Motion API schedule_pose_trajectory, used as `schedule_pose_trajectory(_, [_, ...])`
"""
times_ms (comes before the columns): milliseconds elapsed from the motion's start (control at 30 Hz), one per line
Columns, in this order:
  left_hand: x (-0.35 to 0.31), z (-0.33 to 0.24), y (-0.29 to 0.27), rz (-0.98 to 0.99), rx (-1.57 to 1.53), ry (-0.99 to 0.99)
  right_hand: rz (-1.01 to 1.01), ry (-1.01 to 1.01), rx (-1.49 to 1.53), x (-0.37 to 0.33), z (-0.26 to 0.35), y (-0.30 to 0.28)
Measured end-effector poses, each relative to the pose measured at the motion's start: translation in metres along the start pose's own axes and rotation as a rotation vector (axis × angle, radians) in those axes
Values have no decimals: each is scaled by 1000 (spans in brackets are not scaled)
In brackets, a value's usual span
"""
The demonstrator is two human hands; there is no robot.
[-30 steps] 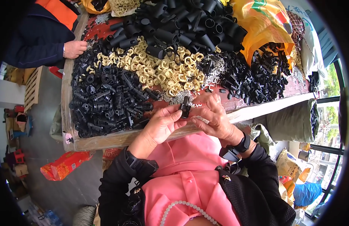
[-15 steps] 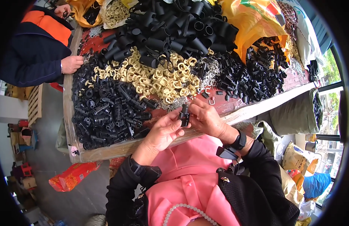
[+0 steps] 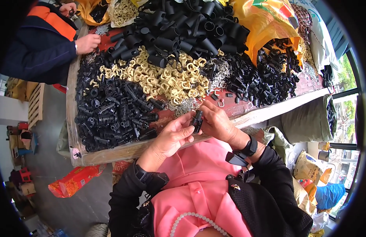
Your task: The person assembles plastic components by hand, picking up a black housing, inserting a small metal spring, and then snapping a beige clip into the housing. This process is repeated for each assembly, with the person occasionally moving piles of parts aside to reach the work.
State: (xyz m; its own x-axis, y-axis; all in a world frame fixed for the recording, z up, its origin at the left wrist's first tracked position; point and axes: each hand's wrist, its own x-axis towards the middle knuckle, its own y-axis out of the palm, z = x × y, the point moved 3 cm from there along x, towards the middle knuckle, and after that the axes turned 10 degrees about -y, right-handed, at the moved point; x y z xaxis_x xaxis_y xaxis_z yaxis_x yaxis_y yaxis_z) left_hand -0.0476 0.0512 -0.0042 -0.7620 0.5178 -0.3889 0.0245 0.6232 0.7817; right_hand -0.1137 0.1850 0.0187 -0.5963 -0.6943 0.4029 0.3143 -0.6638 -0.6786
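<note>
Worn on the head, looking steeply down and forward through a wide fisheye; straight edges bent near the rim. Close over the left hand (image 3: 173,136) and right hand (image 3: 216,122) at centre. Table (image 3: 111,152) of parts spread from nine to two o'clock, another person's hand (image 3: 87,42) at eleven. Only one view, nothing shared.

black part (image 3: 197,119) half hidden by fingers (image 3: 187,128)

Left hand (image 3: 173,136): raised before the chest, fingers (image 3: 187,120) curled inward, thumb pressed toward the right hand.
Right hand (image 3: 216,122): met the left, fingers bent in a pinch.
Forearms: rose from below, wrists angled inward.
</note>
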Motion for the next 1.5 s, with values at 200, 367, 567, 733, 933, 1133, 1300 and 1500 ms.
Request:
schedule_pose_trajectory(200, [-3, -6, -8, -111, -8, 58, -19, 18, 123, 1, 13, -24])
schedule_pose_trajectory(367, [-5, 1, 1, -130, 16, 76, -23, -229, 34, 3, 35, -21])
schedule_pose_trajectory(567, [-10, 2, 6, -208, 92, 53, 136, -190, -57, 2, 34, -14])
schedule_pose_trajectory(733, [-8, 6, 6, -222, 144, 53, 245, -142, -68, 6, 32, -11])
schedule_pose_trajectory(933, [-4, 4, -7, -265, 162, 4, 180, -126, 7, 9, 23, -5])
schedule_pose_trajectory(1133, [2, 3, -15, -172, 1, -25, 141, -147, 78, 7, 12, -1])
schedule_pose_trajectory(1300, [3, 0, -21, -141, -51, -23, 104, -130, 270, 3, 5, -6])
schedule_pose_trajectory(1500, [3, 0, -18, -107, -70, -32, 67, -137, 259, -2, 3, -16])
